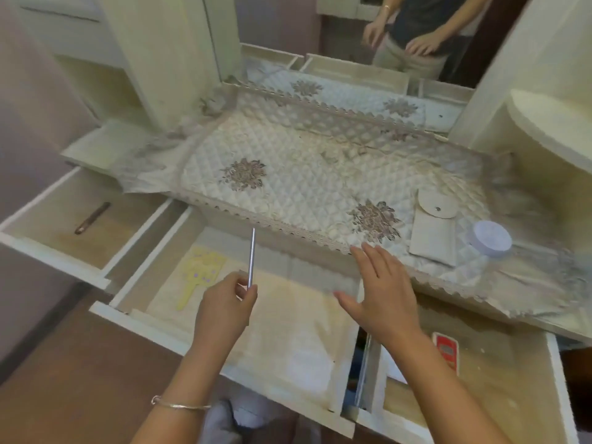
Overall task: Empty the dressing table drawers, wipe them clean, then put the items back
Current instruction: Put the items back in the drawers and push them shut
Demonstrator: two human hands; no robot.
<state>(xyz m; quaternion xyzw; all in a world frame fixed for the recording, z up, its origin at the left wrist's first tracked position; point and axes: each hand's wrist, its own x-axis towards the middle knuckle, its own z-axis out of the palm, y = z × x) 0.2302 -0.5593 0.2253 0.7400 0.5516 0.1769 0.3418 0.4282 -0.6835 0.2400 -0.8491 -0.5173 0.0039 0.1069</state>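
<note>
Three drawers of the dressing table stand pulled out. Over the middle drawer [153, 325] my left hand [224, 309] pinches a thin silver stick [251, 257] that points upward. My right hand [378, 290] hovers open, fingers spread, at the table's front edge. In the middle drawer lie a pale liner and a yellow flat comb-like item [200, 274]. The left drawer [48, 248] holds a brown pencil-like stick [93, 217]. A red card box [446, 349] lies in the right drawer [555, 379].
A quilted cloth [288, 174] with flower patches covers the table top. On its right part lie a cream snap pouch [434, 229] and a round white-lidded jar [491, 237]. A mirror [352, 36] stands behind, shelves on both sides.
</note>
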